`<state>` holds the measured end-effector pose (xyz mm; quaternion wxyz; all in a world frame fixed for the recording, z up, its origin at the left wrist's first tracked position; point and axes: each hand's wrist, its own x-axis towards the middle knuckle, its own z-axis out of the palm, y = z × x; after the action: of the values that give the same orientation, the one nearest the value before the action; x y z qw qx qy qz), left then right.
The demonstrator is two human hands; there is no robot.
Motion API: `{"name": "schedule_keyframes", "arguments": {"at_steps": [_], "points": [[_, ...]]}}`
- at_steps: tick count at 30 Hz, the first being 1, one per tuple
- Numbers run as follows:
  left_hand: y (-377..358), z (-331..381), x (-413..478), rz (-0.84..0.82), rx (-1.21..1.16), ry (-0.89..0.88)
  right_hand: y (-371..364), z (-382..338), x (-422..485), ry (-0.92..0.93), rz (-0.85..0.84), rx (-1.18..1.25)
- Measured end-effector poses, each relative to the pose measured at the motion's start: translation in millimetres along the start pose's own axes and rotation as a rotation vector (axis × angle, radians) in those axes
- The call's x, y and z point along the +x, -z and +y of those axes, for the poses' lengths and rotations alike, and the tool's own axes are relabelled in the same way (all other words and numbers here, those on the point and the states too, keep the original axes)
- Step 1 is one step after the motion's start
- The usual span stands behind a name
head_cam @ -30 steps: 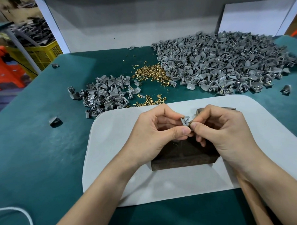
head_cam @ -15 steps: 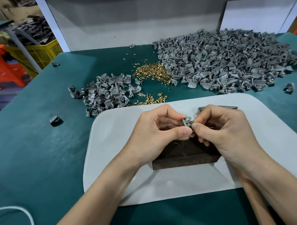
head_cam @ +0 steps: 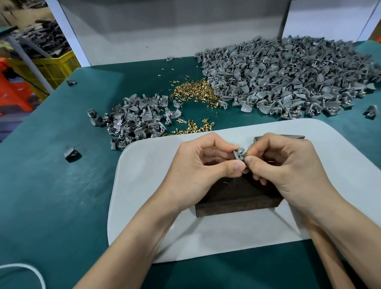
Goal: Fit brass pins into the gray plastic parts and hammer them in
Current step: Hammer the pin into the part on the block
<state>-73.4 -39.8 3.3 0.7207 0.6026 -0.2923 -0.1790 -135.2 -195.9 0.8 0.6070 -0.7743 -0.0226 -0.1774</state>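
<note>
Over the green table [head_cam: 45, 183] and its pale mat [head_cam: 148, 190], both my forearms reach in from the near edge and meet above the dark block [head_cam: 235, 199]. My left hand [head_cam: 199, 165] is curled, knuckles up, thumb and forefinger pinching one gray part [head_cam: 239, 154] from its left. My right hand [head_cam: 288, 164] curls the same way, thumb and forefinger tips pressed to the part's right side; I cannot tell if a pin sits between them. The brass pins [head_cam: 193, 90] lie heaped well beyond.
</note>
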Motion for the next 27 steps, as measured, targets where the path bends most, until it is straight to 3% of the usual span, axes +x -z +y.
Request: {"name": "schedule_keyframes", "arguments": {"at_steps": [7,9,12,16,20,22,25,27], "points": [[-0.3,3.3,0.9,0.016,-0.051,0.033,1.9,-2.6,2.6,0.032,0.065,0.046],[0.6,3.3,1.3,0.026,-0.052,0.038,10.5,1.7,6.1,0.049,0.223,-0.136],[3.2,1.6,1.0,0.038,0.035,0.02,31.7,16.1,16.3,-0.058,0.426,-0.638],[9.0,-1.4,3.3,0.076,0.193,-0.032,53.4,30.8,20.8,-0.465,0.206,-0.957],[18.2,-7.6,6.3,0.081,0.322,-0.063,42.7,29.8,16.3,-0.51,0.19,-1.047],[19.0,-11.8,6.7,0.057,0.415,-0.045,39.3,23.4,18.3,-0.575,0.208,-1.021],[19.7,-16.7,5.3,0.024,0.439,0.014,44.6,5.4,19.0,-0.737,0.17,-0.553],[21.8,-17.8,3.7,-0.009,0.385,0.053,50.8,-5.0,15.0,-0.772,0.136,-0.391]]}}
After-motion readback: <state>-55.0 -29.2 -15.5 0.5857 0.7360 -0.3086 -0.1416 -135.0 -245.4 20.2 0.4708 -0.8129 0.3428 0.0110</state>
